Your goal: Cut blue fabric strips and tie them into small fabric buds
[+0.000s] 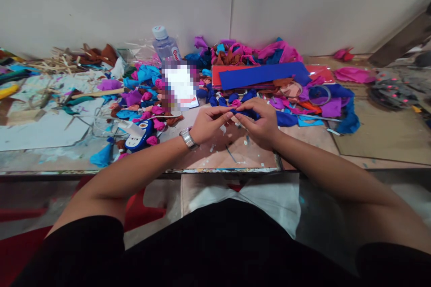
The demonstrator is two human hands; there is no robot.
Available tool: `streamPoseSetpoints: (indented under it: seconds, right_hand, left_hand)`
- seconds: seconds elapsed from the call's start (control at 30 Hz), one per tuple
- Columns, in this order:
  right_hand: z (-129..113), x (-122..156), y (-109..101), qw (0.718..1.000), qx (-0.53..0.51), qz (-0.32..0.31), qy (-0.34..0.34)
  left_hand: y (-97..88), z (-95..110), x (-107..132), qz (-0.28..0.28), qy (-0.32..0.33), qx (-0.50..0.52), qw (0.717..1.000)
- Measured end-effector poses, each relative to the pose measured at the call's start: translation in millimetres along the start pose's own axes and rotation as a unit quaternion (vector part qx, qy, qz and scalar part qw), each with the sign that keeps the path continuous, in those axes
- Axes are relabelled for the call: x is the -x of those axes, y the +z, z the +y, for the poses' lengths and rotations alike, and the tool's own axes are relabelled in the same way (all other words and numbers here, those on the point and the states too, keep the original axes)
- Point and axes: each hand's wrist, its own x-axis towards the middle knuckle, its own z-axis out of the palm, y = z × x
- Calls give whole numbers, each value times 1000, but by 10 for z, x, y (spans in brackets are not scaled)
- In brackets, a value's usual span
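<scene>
Over the front of the table, my left hand [211,122] and my right hand [259,119] meet fingertip to fingertip. Between them is a dark blue crepe paper strip [248,114], pinched by both. More blue paper [286,119] shows just past my right hand; whether it is the same piece I cannot tell. A thin pale rod [311,117] runs out to the right from behind my right hand. Small rolled paper pieces in blue, pink and purple lie close behind the fingers. My fingers partly hide the pinched part.
Behind lie a flat blue sheet [266,75] and a red stack [319,73]. At the left are a lit phone [182,83], a bottle [165,45], a blue power strip [139,136] with a white cable, and sticks [65,60]. Cardboard [387,136] lies right.
</scene>
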Motion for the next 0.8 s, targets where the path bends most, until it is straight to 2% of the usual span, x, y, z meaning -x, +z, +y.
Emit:
streamPoseSetpoints:
  seconds: [0.2,0.57,0.8]
  right_hand:
    - [1,-13,10,1000,-4,8,-26]
    - [5,-21,-13,999,-18,-3,-27]
    - [25,2,25,1000,-16,-11,-24]
  left_hand:
    - [-9,17,-1,-5,5,4,1000]
    - [-37,10,-25,-1,-9,20,1000]
    - [-24,-2,-28,-24,46,8,999]
